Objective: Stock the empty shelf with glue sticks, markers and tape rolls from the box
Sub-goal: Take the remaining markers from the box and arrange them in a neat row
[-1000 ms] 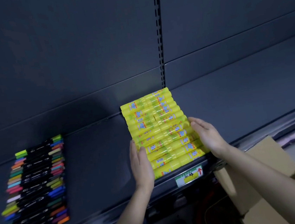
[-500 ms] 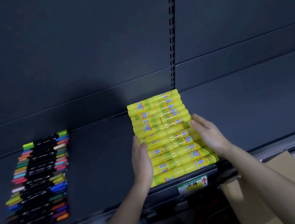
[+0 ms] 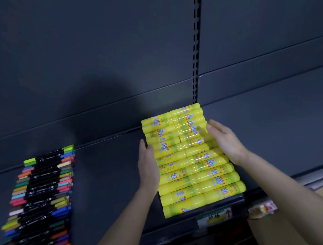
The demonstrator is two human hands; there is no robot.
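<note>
Two rows on dark shelf [image 3: 107, 189]: markers [image 3: 42, 198], glue sticks [image 3: 193, 165] (box [image 3: 267, 230] below rt).

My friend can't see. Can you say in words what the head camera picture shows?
A left hand and a right hand press flat against the two sides of a block of yellow glue sticks lying on a dark shelf. A row of colourful markers lies on the same shelf, farther left.

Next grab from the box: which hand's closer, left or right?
Right, probably: right hand rests on the right side of the glue sticks, above the box; left hand would need to cross.
</note>
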